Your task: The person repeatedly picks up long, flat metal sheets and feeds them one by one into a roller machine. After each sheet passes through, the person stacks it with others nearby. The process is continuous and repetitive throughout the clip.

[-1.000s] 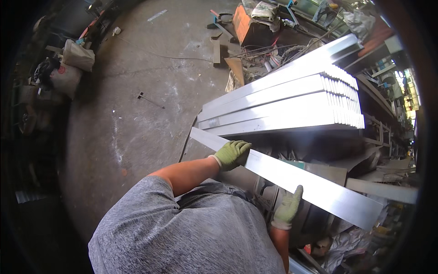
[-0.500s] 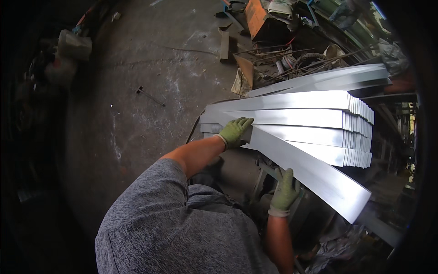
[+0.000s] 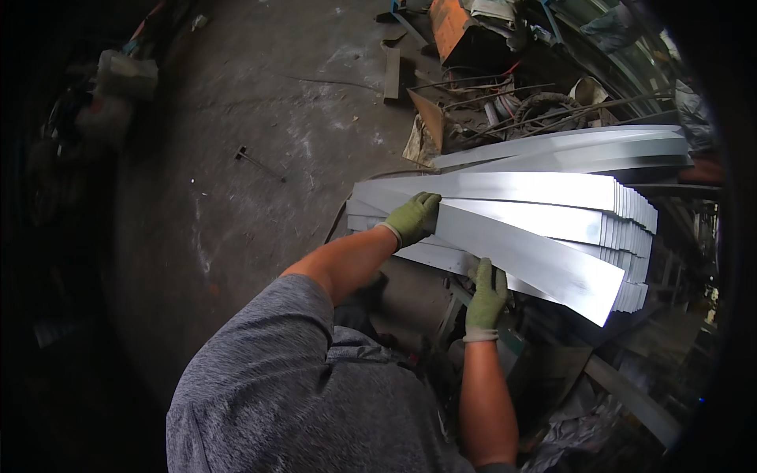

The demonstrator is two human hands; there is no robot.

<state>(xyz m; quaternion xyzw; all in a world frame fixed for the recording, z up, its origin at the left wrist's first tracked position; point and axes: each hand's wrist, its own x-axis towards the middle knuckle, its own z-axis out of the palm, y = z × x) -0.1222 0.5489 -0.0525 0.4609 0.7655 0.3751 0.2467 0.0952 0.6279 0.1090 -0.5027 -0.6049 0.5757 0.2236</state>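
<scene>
A loose flat strip of shiny sheet metal (image 3: 540, 256) lies slantwise over a fanned stack of similar strips (image 3: 512, 188), its right end jutting toward me. My left hand (image 3: 414, 217), in a green glove, is closed over the loose strip near the middle of the stack; its thumb is hidden. Also gloved in green, my right hand (image 3: 486, 303) is at the strip's near edge, fingers stretched out and pointing away from me. Whether its fingertips press on the metal is hard to make out. At the stack's right end the strip ends form stepped rows.
Behind the stack lie more metal strips (image 3: 583, 146). Beyond them are rods, a coiled hose (image 3: 544, 110), scrap and an orange panel (image 3: 451, 30). A T-shaped tool (image 3: 260, 163) rests on the concrete floor at left. A metal beam (image 3: 635, 400) runs at lower right.
The loose strip's right end has swung away from me, closer over the stack. My right hand has moved forward with it, while my left hand stays on the strip, shifted slightly.
</scene>
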